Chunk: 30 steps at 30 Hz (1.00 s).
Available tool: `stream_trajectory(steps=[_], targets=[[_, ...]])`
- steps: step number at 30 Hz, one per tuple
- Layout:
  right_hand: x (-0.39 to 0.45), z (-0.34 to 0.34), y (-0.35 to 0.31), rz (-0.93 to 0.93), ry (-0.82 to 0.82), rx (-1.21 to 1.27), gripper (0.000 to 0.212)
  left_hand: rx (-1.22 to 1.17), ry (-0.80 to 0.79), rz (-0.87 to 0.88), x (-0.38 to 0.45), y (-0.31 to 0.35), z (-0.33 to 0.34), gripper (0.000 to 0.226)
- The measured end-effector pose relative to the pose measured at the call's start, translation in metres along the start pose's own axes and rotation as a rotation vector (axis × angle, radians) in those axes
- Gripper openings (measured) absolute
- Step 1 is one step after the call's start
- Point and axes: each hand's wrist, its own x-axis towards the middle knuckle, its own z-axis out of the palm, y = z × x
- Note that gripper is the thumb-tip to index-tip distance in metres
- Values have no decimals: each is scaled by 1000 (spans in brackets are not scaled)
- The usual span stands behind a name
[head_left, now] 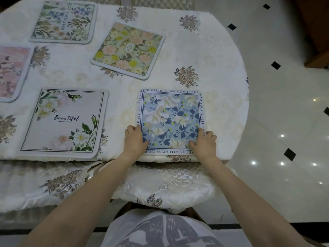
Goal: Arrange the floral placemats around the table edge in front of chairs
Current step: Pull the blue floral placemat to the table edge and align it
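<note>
A blue floral placemat (170, 114) with lettering round its border lies flat at the table's near edge, just above a cushioned chair (165, 186). My left hand (135, 139) grips its near-left corner and my right hand (203, 141) grips its near-right corner. A grey "Beautiful" placemat (64, 122) lies to its left along the same edge. A yellow-and-pink placemat (128, 49) sits skewed further in. A green-blue placemat (65, 21) lies at the far side, and a pink placemat (12, 72) is cut off at the left.
The table (222, 68) wears a cream cloth with embroidered brown flowers and curves round at the right. Another chair seat (44, 184) shows under the near edge on the left. White floor tiles (284, 104) with black diamonds lie to the right.
</note>
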Motion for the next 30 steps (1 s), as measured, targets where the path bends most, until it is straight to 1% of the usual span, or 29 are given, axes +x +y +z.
stream_trajectory(steps=[3, 5, 7, 9, 11, 15, 18, 20, 22, 26, 30], targets=[[1, -2, 1, -74, 25, -83, 61, 118, 16, 175, -2, -2, -2, 59], [0, 0, -1, -194, 41, -138, 62, 151, -10, 308, -2, -2, -1, 64], [-1, 4, -5, -307, -2, -149, 64, 182, -72, 400, -2, 0, 1, 67], [-2, 9, -10, -358, -64, -156, 66, 242, -119, 456, -2, 3, 4, 67], [-2, 13, -13, -365, -100, -158, 66, 288, -149, 483, -1, 4, 7, 67], [-4, 12, -15, -345, -130, -122, 63, 290, -198, 456, -2, 5, 6, 67], [-7, -2, -16, -337, -101, -53, 57, 261, -210, 439, -2, 17, -4, 56], [-11, -15, -14, -332, -43, -19, 50, 158, -159, 370, -3, 31, -16, 45], [-17, -32, -9, -334, 9, 0, 47, 42, -88, 309, -6, 48, -30, 44], [-33, -71, 15, -383, 150, 10, 47, -37, 83, 379, -22, 87, -56, 40], [-56, -108, 51, -413, 306, 24, 46, -77, 172, 456, -48, 126, -66, 40]])
